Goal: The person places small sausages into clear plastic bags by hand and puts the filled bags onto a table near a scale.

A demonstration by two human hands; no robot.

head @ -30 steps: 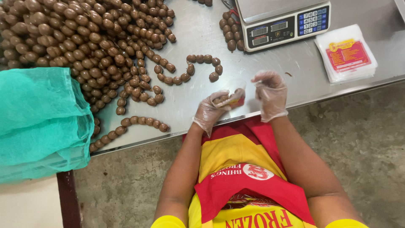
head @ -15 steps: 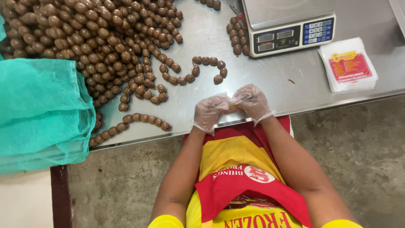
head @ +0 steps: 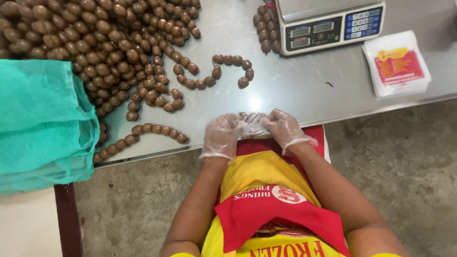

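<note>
Clear plastic pouch [head: 251, 124] pinched between gloved left hand [head: 220, 135] and gloved right hand [head: 285, 128] at steel table [head: 295, 90] edge; brown sausage-ball strings [head: 143, 131] near left hand.

Steel table [head: 295, 95], brown sausage links [head: 109, 52], scale [head: 328, 24], label stack [head: 397, 64], green mesh [head: 43, 119]

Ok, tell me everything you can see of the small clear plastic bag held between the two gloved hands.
The small clear plastic bag is thin, glossy and crumpled, stretched sideways at the near edge of the grey metal table. The left hand and the right hand, both in transparent disposable gloves, pinch its two ends. It looks flat and blurred; whether anything is inside cannot be told. It lies just above the red and yellow apron, apart from the brown round sausage links.
</note>
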